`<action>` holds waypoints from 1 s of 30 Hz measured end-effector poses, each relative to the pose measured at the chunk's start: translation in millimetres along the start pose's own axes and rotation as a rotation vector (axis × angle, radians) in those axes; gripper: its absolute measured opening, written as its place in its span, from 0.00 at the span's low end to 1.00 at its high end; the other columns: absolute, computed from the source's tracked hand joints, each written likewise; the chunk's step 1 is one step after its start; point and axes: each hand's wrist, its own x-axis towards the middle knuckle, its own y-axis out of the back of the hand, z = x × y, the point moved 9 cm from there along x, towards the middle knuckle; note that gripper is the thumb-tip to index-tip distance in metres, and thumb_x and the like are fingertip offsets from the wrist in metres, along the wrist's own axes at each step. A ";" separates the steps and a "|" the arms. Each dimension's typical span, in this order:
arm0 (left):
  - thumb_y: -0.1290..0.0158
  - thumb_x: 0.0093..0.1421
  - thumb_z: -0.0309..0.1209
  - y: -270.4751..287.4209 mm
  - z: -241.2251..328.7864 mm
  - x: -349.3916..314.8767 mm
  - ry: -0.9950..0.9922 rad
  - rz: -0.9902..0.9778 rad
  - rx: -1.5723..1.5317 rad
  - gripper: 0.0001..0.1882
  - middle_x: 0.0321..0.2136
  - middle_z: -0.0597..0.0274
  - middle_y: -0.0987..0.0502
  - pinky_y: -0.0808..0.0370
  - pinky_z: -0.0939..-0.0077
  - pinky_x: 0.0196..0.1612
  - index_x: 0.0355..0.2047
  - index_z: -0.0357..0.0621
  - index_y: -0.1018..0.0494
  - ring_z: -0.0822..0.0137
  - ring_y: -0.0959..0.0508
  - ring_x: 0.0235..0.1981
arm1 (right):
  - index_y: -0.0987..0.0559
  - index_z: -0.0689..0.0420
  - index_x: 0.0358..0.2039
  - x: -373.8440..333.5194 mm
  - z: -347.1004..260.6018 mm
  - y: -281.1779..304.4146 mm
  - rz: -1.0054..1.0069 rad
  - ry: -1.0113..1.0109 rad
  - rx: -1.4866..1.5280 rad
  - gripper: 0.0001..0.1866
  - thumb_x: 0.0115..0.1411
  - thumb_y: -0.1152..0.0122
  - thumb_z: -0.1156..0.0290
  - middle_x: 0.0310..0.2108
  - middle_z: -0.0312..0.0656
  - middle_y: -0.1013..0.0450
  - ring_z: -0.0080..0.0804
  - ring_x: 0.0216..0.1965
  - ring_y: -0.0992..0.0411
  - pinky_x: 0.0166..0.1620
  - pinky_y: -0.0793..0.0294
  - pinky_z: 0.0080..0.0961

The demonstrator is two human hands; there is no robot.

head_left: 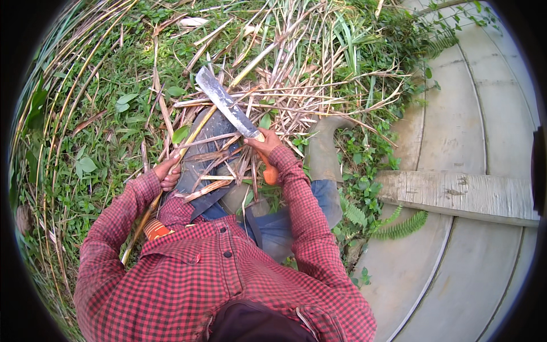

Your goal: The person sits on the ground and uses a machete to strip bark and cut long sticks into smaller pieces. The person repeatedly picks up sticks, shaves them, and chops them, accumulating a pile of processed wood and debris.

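Right hand (264, 142) — machete (223, 102); left hand (167, 172) — stalk (198, 130)

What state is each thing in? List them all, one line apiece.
Left hand: fingers closed around the stalk
Right hand: fingers closed around the knife's handle
Knife: unsheathed, scuffed, blade over the stalk; contact unclear
Stalk: long, slanting, held
Cuttings: loose, scattered, mostly dry-looking
Boot: worn
Fern: green
Board: lying across grey sheets

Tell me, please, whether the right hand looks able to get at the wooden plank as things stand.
Probably not: the right hand is gripping the knife, and a boot and green plants lie between it and the wooden plank.
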 end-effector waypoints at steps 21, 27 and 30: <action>0.62 0.57 0.56 3.7 -46.2 -97.0 -0.056 0.476 0.321 0.28 0.06 0.67 0.46 0.48 0.76 0.09 0.15 0.44 0.41 0.72 0.47 0.05 | 0.31 0.60 0.40 -65.8 59.0 70.0 0.564 -0.008 0.705 0.24 0.47 0.37 0.60 0.19 0.38 0.32 0.23 0.13 0.35 0.16 0.32 0.19; 0.67 0.57 0.59 -53.1 -32.5 -123.2 -0.080 0.238 0.052 0.28 0.05 0.74 0.51 0.54 0.82 0.06 0.14 0.51 0.46 0.79 0.54 0.03 | 0.35 0.54 0.45 -80.5 -28.1 95.4 0.713 0.295 -0.184 0.27 0.43 0.39 0.66 0.31 0.46 0.30 0.44 0.32 0.29 0.36 0.30 0.34; 0.69 0.58 0.59 -68.0 -27.6 -130.8 -0.064 0.077 -0.071 0.28 0.05 0.75 0.50 0.53 0.82 0.05 0.14 0.51 0.47 0.79 0.52 0.03 | 0.34 0.52 0.41 -96.3 -77.9 73.8 0.664 0.396 -0.525 0.23 0.42 0.40 0.69 0.32 0.45 0.32 0.44 0.32 0.29 0.34 0.29 0.35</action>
